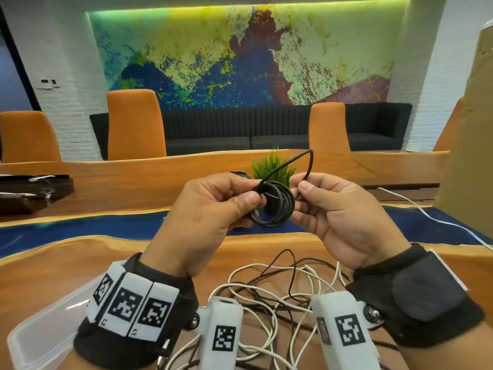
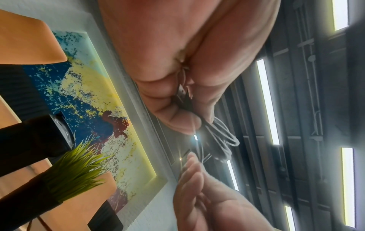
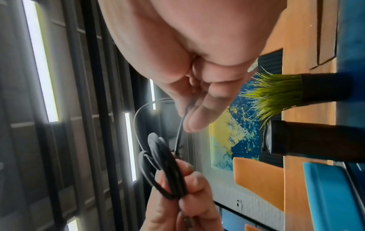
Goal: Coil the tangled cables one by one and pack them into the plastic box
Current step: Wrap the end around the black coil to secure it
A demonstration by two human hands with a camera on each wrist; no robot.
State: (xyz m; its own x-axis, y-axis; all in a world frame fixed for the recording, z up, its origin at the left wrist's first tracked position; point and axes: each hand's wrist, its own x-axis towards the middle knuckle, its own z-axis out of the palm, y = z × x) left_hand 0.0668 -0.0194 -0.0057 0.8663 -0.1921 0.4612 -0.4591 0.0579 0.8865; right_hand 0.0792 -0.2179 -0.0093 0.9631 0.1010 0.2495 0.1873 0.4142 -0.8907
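A black cable point(image 1: 277, 205) is wound into a small coil held up above the table. My left hand point(image 1: 213, 209) pinches the coil's left side between thumb and fingers. My right hand point(image 1: 336, 212) pinches the cable's free end, which arcs up in a loop point(image 1: 306, 161) over the coil. The coil point(image 3: 168, 168) shows edge-on in the right wrist view, and the coil point(image 2: 219, 137) hangs below my left fingers in the left wrist view. A tangle of white and dark cables point(image 1: 280, 295) lies on the table under my wrists. The clear plastic box point(image 1: 50, 327) sits at lower left.
A small green plant in a dark pot point(image 1: 272, 166) stands behind my hands. A white cable point(image 1: 432, 217) trails off to the right across the blue strip of the wooden table point(image 1: 133, 180). A cardboard box point(image 1: 472, 129) rises at the right. Orange chairs point(image 1: 136, 124) line the far side.
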